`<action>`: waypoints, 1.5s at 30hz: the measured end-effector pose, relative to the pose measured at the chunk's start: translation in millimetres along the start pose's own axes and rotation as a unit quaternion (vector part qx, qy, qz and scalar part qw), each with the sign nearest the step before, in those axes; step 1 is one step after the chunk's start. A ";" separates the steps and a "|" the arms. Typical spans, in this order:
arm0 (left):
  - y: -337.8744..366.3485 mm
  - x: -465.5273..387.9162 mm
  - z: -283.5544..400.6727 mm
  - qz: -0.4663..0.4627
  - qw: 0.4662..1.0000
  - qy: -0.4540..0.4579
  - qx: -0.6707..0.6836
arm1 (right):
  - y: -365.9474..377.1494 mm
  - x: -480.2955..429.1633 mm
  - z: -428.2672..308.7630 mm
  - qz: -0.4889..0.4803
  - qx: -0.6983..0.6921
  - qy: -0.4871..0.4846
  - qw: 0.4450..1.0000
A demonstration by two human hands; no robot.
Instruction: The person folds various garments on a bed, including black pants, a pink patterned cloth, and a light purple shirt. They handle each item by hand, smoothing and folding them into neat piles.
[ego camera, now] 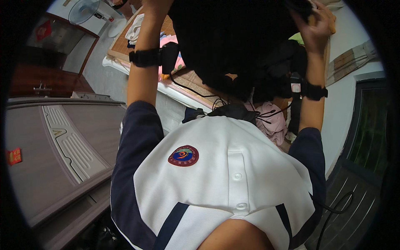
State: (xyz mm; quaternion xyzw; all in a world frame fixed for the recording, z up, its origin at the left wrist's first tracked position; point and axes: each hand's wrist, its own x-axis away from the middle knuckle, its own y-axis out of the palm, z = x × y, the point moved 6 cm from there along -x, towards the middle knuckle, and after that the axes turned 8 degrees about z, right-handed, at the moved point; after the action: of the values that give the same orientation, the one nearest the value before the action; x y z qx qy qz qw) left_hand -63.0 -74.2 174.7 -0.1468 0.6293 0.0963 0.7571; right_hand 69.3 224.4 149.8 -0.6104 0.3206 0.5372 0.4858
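Observation:
A large black cloth (231,40), apparently a garment, hangs spread in front of me between my raised arms. My right hand (317,31) grips its upper right corner, with thumb and fingers on either side of the dark fabric. At the top edge, my left hand (157,6) is mostly cut off beside the cloth's upper left side; its fingers cannot be seen. Each wrist wears a black strap, and a black device (170,57) sits on the left one. Behind the cloth is a bed with a woven mat (125,47), partly hidden.
Pink clothing (270,120) lies below the cloth, and white fabric (134,29) rests on the bed. A fan (83,12) stands at the far left. Grey wardrobe-like panels (87,131) flank my left; a dark-framed door (362,131) is at right. Black cables (200,92) run near my chest.

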 end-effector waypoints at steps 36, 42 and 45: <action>38.1 147.7 53.5 -0.178 0.688 -0.461 0.531 | 41.7 59.8 -123.6 -0.215 -0.547 0.285 0.757; 40.3 162.2 42.5 -0.146 0.552 -0.522 0.634 | 42.6 58.2 -123.8 -0.198 -0.523 0.294 0.775; 43.0 164.9 20.0 -0.097 0.506 -0.515 0.685 | 37.5 54.0 -130.5 -0.247 -0.552 0.284 0.745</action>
State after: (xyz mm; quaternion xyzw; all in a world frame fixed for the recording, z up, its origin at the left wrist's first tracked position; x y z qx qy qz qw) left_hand -27.5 -33.4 11.8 0.4329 -0.0198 -0.3802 0.8171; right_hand 91.7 97.0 81.9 -0.9540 -0.0703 0.2838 0.0664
